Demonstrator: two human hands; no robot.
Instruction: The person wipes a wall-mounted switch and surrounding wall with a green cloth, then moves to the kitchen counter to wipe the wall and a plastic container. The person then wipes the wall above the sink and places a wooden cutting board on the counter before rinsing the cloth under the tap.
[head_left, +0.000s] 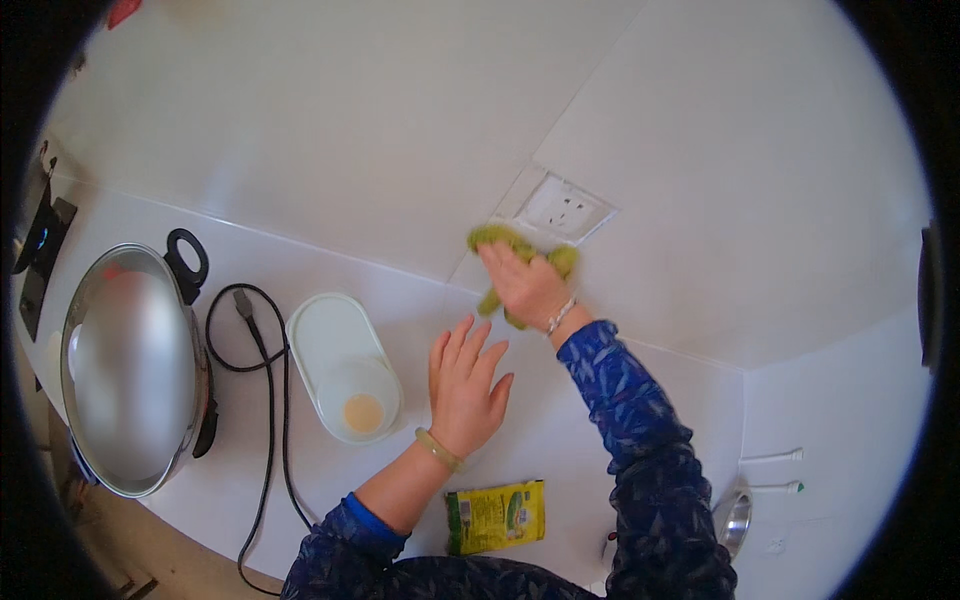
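Observation:
My right hand presses a green cloth against the white wall, just below a wall socket. Part of the cloth bunches out around the fingers and hangs under the palm. My left hand is held over the white countertop with its fingers apart and nothing in it. To its left lies a pale oval lidded container or tray, with a small translucent bowl at its near end that has something light brown in it. A yellow and green packet bearing print lies near my body.
At the left stands a large pan with a lid and black handles. A black power cord loops beside it and hangs over the counter edge. Further left is a gas stove with a blue flame. A metal bowl sits at the right.

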